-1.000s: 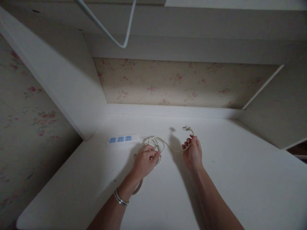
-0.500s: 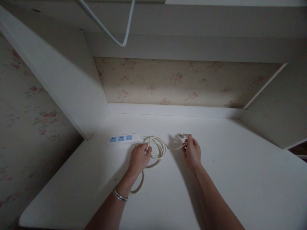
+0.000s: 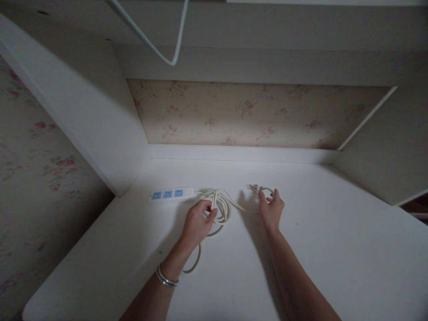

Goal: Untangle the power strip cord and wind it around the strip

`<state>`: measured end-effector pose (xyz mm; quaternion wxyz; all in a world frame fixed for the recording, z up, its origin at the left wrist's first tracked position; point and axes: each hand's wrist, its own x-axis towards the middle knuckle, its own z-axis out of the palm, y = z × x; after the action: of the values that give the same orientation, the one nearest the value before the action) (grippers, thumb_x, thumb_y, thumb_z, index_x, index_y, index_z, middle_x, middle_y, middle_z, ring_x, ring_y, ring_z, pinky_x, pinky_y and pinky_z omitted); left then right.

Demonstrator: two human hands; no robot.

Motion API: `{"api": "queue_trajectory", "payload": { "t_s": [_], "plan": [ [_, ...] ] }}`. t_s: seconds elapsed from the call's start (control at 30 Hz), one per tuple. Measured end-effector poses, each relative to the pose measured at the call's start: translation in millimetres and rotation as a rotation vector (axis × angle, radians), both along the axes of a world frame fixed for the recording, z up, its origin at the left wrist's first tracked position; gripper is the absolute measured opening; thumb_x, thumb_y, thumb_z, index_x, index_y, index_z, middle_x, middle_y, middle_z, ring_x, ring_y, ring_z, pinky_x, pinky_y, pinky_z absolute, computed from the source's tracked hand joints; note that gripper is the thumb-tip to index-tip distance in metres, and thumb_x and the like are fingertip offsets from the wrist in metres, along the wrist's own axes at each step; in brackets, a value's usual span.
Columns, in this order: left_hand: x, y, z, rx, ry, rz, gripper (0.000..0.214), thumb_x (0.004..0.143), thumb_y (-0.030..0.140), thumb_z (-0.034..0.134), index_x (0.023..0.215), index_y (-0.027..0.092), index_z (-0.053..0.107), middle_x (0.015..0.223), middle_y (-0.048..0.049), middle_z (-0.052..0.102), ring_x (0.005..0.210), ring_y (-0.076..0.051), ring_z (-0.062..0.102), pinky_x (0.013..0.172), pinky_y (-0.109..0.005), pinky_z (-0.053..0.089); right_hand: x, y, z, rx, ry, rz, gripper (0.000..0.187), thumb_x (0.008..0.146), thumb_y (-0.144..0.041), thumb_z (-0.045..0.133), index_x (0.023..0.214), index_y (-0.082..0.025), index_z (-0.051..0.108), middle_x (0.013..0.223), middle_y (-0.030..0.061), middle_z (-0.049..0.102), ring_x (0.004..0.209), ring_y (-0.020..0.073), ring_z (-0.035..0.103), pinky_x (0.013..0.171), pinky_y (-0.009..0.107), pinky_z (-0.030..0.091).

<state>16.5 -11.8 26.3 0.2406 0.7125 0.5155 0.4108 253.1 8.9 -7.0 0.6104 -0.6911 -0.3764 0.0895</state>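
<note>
A white power strip (image 3: 172, 194) with three blue sockets lies on the white desktop, left of centre. Its cream cord (image 3: 224, 206) is looped into a coil beside the strip. My left hand (image 3: 199, 220) pinches the left side of that coil between thumb and fingers. Further right, my right hand (image 3: 271, 209) grips the cord close to its end, where the plug (image 3: 254, 187) sticks out to the left with its prongs showing. Between the two hands a length of cord runs over the desk. Another loose loop (image 3: 197, 261) lies below the coil, partly behind my left wrist.
White side panels (image 3: 100, 111) stand left and right of the desktop (image 3: 317, 258). At the back is a low white ledge (image 3: 240, 154) under flowered wallpaper (image 3: 210, 120). A bent white rod or cable (image 3: 175, 49) hangs down from above.
My left hand has lifted part of the coil slightly and shifted right. My right hand has turned, and the plug now points left with the cord curving up into the fingers.
</note>
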Motion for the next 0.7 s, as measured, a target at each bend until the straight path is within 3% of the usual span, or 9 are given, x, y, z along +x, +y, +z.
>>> {"api": "queue_trajectory", "payload": {
  "t_s": [0.1, 0.2, 0.3, 0.43, 0.57, 0.7],
  "plan": [
    [2, -2, 0.1, -0.047, -0.051, -0.027, 0.015, 0.079, 0.029, 0.061, 0.090, 0.020, 0.065, 0.075, -0.0003, 0.067, 0.068, -0.014, 0.062, 0.069, -0.025, 0.046, -5, -9, 11.3, 0.058, -0.282, -0.069, 0.050, 0.080, -0.046, 0.055, 0.120, -0.016, 0.057, 0.134, 0.0185, 0.040, 0.121, 0.0304, 0.039, 0.098, 0.048, 0.034],
    [4, -3, -1.4, -0.083, -0.099, -0.024, 0.018, 0.076, 0.032, 0.065, 0.089, 0.020, 0.066, 0.065, 0.0016, 0.062, 0.060, -0.013, 0.057, 0.063, -0.024, 0.044, -25, -23, 24.8, 0.117, -0.382, 0.081, 0.031, 0.083, -0.038, 0.054, 0.107, -0.022, 0.065, 0.126, 0.0125, 0.053, 0.119, 0.0273, 0.044, 0.100, 0.048, 0.031],
    [6, -5, 0.6, -0.126, -0.144, -0.068, 0.021, 0.075, 0.034, 0.066, 0.091, 0.021, 0.067, 0.062, 0.0017, 0.060, 0.057, -0.014, 0.055, 0.059, -0.025, 0.042, -53, -35, 32.1, 0.068, -0.129, 0.388, 0.028, 0.084, -0.039, 0.055, 0.105, -0.023, 0.064, 0.101, 0.0083, 0.064, 0.096, 0.0221, 0.057, 0.087, 0.039, 0.042],
    [9, -9, 8.5, -0.158, -0.226, -0.234, 0.020, 0.082, 0.034, 0.059, 0.094, 0.021, 0.068, 0.077, -0.0036, 0.067, 0.065, -0.016, 0.058, 0.062, -0.026, 0.043, -85, -40, 30.0, 0.015, 0.324, 0.725, 0.031, 0.078, -0.044, 0.064, 0.101, -0.023, 0.062, 0.080, 0.0009, 0.064, 0.073, 0.0162, 0.058, 0.071, 0.029, 0.046],
    [11, -11, 12.1, -0.154, -0.222, -0.265, 0.021, 0.085, 0.034, 0.055, 0.093, 0.022, 0.069, 0.080, -0.0044, 0.069, 0.070, -0.017, 0.059, 0.064, -0.026, 0.044, -92, -35, 24.7, -0.004, 0.490, 0.767, 0.028, 0.078, -0.046, 0.065, 0.088, -0.021, 0.062, 0.072, -0.0015, 0.061, 0.067, 0.0134, 0.055, 0.065, 0.026, 0.044],
    [10, -11, 11.0, -0.152, -0.178, -0.250, 0.020, 0.085, 0.033, 0.054, 0.093, 0.021, 0.068, 0.081, -0.0043, 0.069, 0.072, -0.018, 0.061, 0.065, -0.026, 0.045, -89, -33, 25.0, -0.054, 0.416, 0.755, 0.029, 0.081, -0.048, 0.061, 0.084, -0.019, 0.065, 0.069, -0.0019, 0.059, 0.065, 0.0123, 0.052, 0.063, 0.024, 0.040]
  ]
}}
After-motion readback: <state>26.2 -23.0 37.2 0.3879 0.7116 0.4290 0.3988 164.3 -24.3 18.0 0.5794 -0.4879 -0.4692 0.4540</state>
